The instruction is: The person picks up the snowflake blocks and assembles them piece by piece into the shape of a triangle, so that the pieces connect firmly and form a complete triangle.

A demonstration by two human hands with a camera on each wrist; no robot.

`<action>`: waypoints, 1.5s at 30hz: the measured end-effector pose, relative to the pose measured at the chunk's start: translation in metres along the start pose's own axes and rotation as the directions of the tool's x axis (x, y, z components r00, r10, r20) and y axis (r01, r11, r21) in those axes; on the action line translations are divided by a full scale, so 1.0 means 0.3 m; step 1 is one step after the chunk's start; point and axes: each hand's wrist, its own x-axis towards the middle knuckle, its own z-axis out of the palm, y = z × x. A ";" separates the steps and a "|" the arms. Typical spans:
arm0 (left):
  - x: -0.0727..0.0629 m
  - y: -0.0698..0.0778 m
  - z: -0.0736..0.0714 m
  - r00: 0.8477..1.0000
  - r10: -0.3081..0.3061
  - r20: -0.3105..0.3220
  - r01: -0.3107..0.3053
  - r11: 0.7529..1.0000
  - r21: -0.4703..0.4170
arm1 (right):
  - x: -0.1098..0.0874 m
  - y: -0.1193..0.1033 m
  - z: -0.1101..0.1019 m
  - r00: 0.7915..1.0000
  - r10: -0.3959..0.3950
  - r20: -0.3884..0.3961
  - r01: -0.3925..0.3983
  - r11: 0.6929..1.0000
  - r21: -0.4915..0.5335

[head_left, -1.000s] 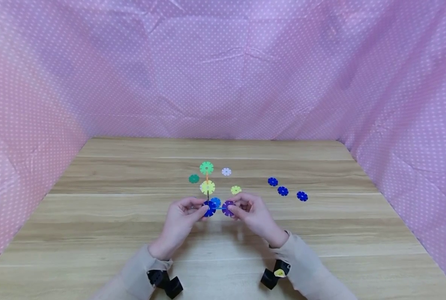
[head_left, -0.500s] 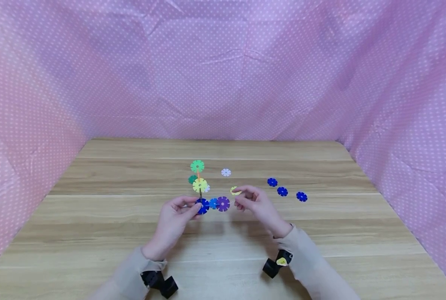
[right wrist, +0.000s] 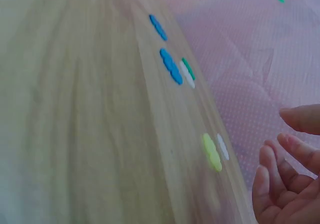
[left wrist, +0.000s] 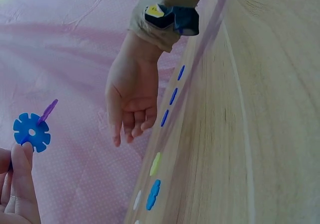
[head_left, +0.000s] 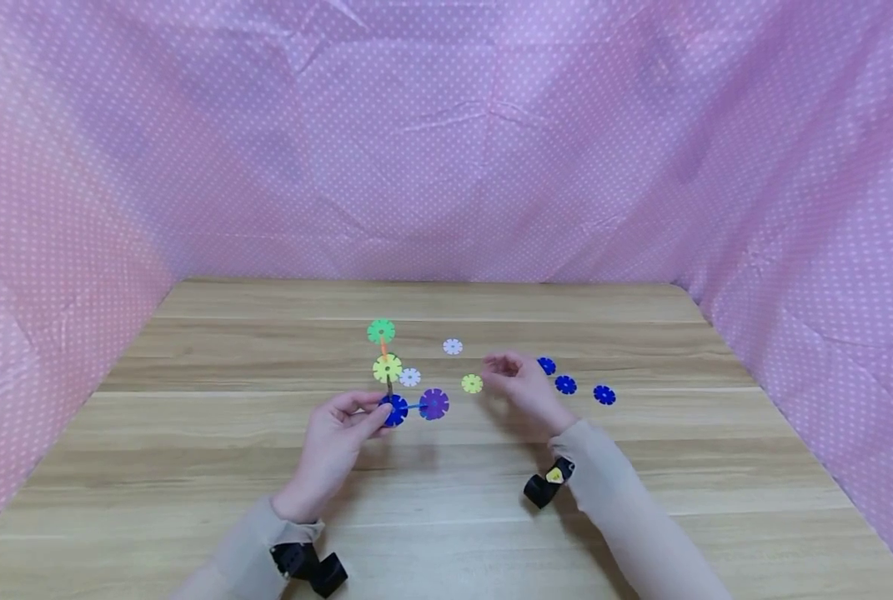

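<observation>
While the left hand point(head_left: 333, 435) pinches the dark blue, round, notched disc point(head_left: 397, 409) between thumb and fingers, the right hand point(head_left: 524, 387) hovers above the table with its fingers loosely bent, the thumb apart from the fingertips, and nothing in its hold.

The pinched disc forms the corner of an L-shaped assembly of slotted discs, raised off the table. In the head view, one branch runs away from the person: a dark disc seen edge-on point(head_left: 389, 387), a yellow disc with a central hole point(head_left: 388, 375), an orange disc seen edge-on point(head_left: 383, 348) and a light green disc point(head_left: 375, 332). The other branch runs toward the right hand: a bright blue disc, shown face-on in the left wrist view point(left wrist: 40, 134), joins a purple disc point(head_left: 434, 404) at the end.

Loose discs lie flat on the light wood-grain table point(head_left: 446, 533): two white discs point(head_left: 453, 346), a yellow-green disc point(head_left: 472, 383) near the right hand's fingers, and three dark blue discs point(head_left: 566, 384) beyond that hand's outer side. Both wrists, in beige sleeves point(head_left: 626, 508), carry black devices point(head_left: 541, 492). Pink cloth with white dots point(head_left: 446, 150) stands behind the table.
</observation>
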 end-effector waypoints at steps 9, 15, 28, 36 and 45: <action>0.005 0.007 -0.002 1.000 -0.008 0.011 0.008 1.000 0.009 | 0.073 0.001 0.007 0.998 -0.007 0.057 0.015 0.989 -0.145; 0.008 0.008 -0.005 1.000 -0.014 0.009 0.013 1.000 0.022 | 0.095 0.001 0.022 0.996 0.018 0.084 0.001 0.975 -0.221; 0.008 -0.007 -0.005 1.000 -0.006 0.001 0.006 1.000 0.000 | 0.115 -0.010 0.054 0.992 -0.014 0.126 0.063 0.919 -0.390; 0.007 -0.012 0.004 1.000 0.006 -0.007 -0.006 1.000 -0.025 | 0.114 -0.011 0.054 0.989 -0.021 0.149 0.080 0.912 -0.403; 0.007 -0.009 0.014 1.000 -0.008 -0.011 0.008 0.998 -0.066 | 0.096 0.001 0.040 0.983 -0.017 0.181 0.077 0.942 -0.327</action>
